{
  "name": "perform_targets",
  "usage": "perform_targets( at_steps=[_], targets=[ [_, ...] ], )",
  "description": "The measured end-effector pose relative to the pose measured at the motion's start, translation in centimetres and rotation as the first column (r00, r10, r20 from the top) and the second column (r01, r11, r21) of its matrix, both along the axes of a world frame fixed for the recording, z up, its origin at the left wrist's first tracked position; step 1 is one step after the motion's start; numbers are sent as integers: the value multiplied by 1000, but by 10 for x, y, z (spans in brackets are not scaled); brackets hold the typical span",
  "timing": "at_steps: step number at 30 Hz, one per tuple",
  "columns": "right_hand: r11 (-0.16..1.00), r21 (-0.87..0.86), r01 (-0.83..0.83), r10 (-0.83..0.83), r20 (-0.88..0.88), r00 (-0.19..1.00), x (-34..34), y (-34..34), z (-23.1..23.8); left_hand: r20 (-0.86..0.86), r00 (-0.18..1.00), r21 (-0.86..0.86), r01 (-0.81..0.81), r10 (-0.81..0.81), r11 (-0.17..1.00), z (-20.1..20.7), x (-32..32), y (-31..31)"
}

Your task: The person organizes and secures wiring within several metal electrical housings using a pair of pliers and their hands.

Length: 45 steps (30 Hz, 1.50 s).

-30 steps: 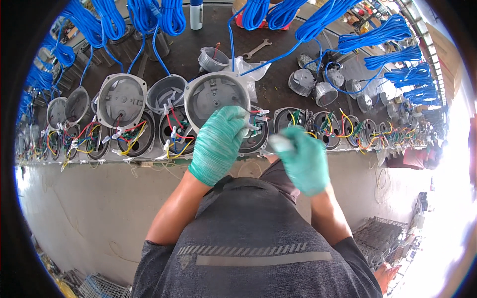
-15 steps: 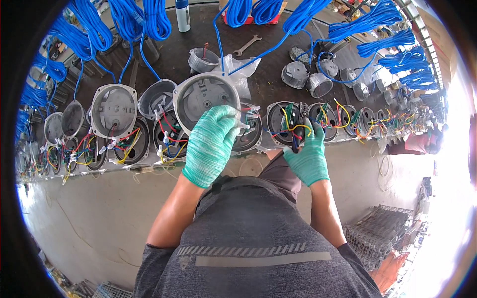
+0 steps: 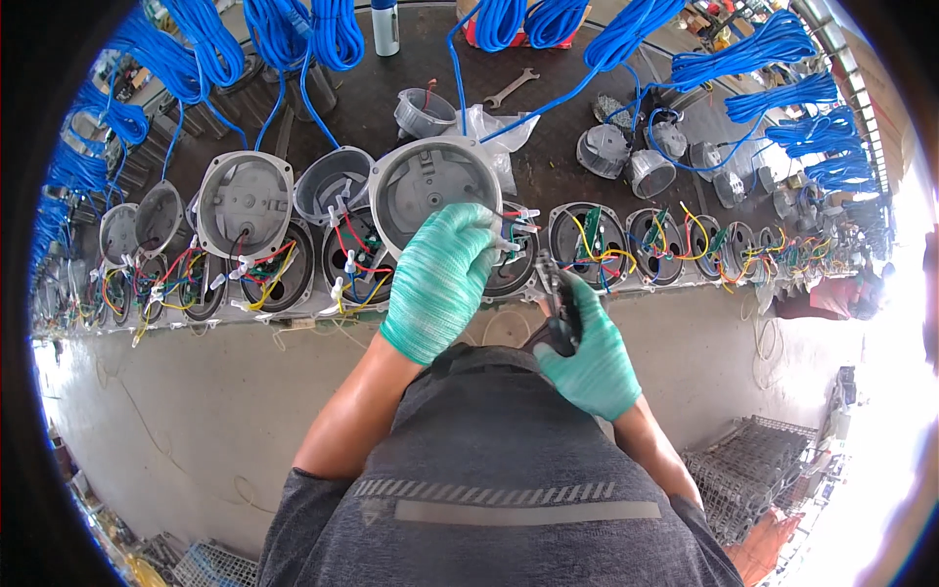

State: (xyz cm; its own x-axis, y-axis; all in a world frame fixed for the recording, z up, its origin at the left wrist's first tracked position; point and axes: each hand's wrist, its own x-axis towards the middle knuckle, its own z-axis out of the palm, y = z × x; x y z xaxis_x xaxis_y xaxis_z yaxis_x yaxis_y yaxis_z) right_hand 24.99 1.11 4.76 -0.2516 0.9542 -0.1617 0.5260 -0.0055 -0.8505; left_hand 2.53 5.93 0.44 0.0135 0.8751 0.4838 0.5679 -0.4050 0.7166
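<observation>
My left hand [image 3: 442, 279], in a green glove, pinches wires with white connectors [image 3: 511, 243] at the right rim of a round grey metal housing [image 3: 436, 191]. The housing leans open side toward me, and a blue cable leads up from it. Behind the fingers sits a round base with a circuit board [image 3: 513, 266], partly hidden by the hand. My gloved right hand [image 3: 597, 362] is closed around dark-handled pliers [image 3: 561, 318]. Their jaws point up, just right of that base and apart from the wires.
A row of round bases with coloured wires [image 3: 589, 245] lines the table's near edge. Another grey housing [image 3: 245, 205] leans at left. Coiled blue cables [image 3: 337, 34] hang along the far side. A wrench [image 3: 513, 88] and clear plastic bag [image 3: 499, 132] lie behind.
My right hand has drawn the pliers away from the wired base on the right, toward my left hand. The left hand keeps its pinch at the housing. The whole view has shifted slightly.
</observation>
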Motion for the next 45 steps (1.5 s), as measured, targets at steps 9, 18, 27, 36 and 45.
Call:
perform_targets(
  at_steps=[9,18,27,36,45],
  targets=[
    [999,13,-31,30,29,999,-21,10,-20,-15,999,37,-30,31,999,2,0,-3],
    [975,198,-99,53,228,972,-23,20,-39,-46,999,71,-17,20,997,5,-1,-2],
    [988,-58,-140,146,100,984,-11,32,-42,-115,992,96,-35,46,995,10,5,-2],
    [997,-61,-46,28,-269,963,67,29,58,-61,997,48,-43,46,998,4,3,-1],
    [921,157,356,-387,462,798,216,158,69,0,999,17,-32,32,999,3,4,-1]
  ],
)
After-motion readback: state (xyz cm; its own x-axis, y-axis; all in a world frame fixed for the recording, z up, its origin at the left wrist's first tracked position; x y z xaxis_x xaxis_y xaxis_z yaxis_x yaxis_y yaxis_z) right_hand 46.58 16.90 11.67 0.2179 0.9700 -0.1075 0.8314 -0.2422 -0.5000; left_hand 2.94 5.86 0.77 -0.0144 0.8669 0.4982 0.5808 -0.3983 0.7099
